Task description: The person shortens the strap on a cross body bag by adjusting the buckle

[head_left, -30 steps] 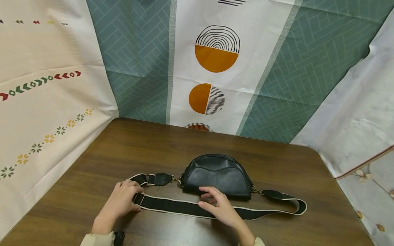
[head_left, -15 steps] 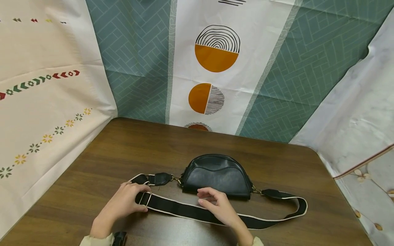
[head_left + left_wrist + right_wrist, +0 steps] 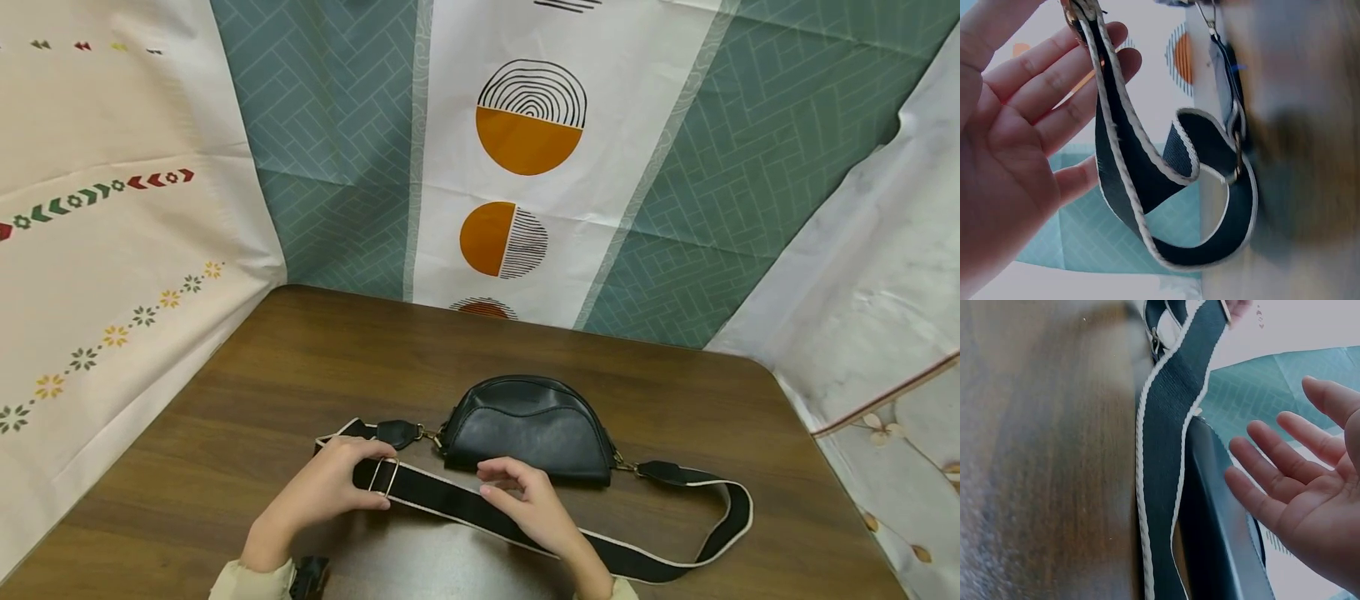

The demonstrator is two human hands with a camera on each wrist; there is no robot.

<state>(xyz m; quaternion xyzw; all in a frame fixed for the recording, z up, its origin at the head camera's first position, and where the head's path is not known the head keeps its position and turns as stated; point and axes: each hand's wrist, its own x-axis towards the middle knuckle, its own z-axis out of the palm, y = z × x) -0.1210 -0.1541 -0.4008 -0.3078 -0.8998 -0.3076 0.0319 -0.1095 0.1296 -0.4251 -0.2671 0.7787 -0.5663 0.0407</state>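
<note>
A black half-moon handbag (image 3: 528, 437) lies on the table with its black, white-edged strap (image 3: 450, 502) stretched out in front. My left hand (image 3: 324, 485) grips the strap at its metal slider buckle (image 3: 384, 477), thumb on the near edge and fingers on the far edge. In the left wrist view, the strap (image 3: 1241, 212) hangs in a loop below that hand. Above the strap's middle hovers my right hand (image 3: 531, 504), its fingers loosely bent and holding nothing. The right wrist view shows this hand (image 3: 1316, 500) apart from the strap (image 3: 1166, 437).
Under everything is a brown wooden table (image 3: 360, 350). A patterned cloth (image 3: 330, 167) hangs along its back edge, with pale cloths (image 3: 112, 275) at both sides. Gold clips (image 3: 624, 465) join the strap to the bag's ends.
My left hand has moved right and slightly up, carrying the slider buckle along. The strap's right part has slid toward the front and bows out more. The bag and right hand stay nearly still.
</note>
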